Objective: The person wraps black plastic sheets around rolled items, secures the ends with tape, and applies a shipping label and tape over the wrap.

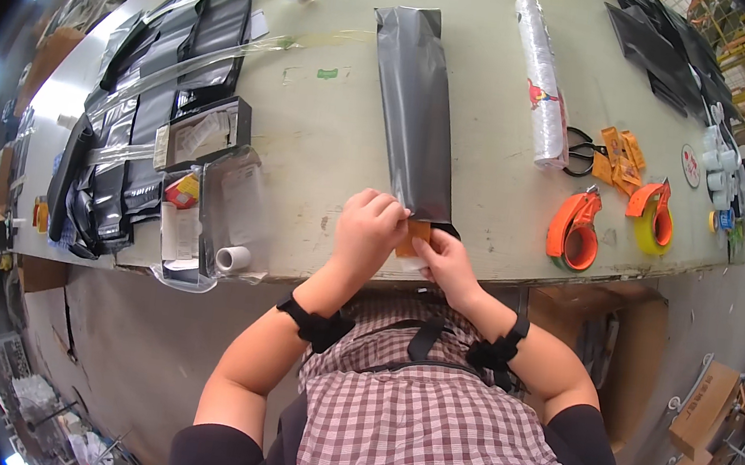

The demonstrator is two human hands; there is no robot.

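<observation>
A long dark grey plastic mailing bag [413,117] lies lengthwise on the table, its near end close to the front edge. At that end sits a small flat orange packet [413,236] with a whitish lower edge. My left hand [371,225] is closed, its fingertips pinching at the left side of the bag's near end, beside the packet. With thumb and fingers together, my right hand [449,262] grips the packet from the right. A black flap of the bag shows just above my right fingers. My fingers partly cover the packet and the bag's mouth.
Right of the bag lie a silvery wrapped roll [542,86], black scissors [581,152], orange packets [621,159] and two orange tape dispensers [574,229]. Taped black bags [136,111], an open box [204,133] and a clear plastic bin [233,197] occupy the left. Cardboard boxes [705,403] stand beyond.
</observation>
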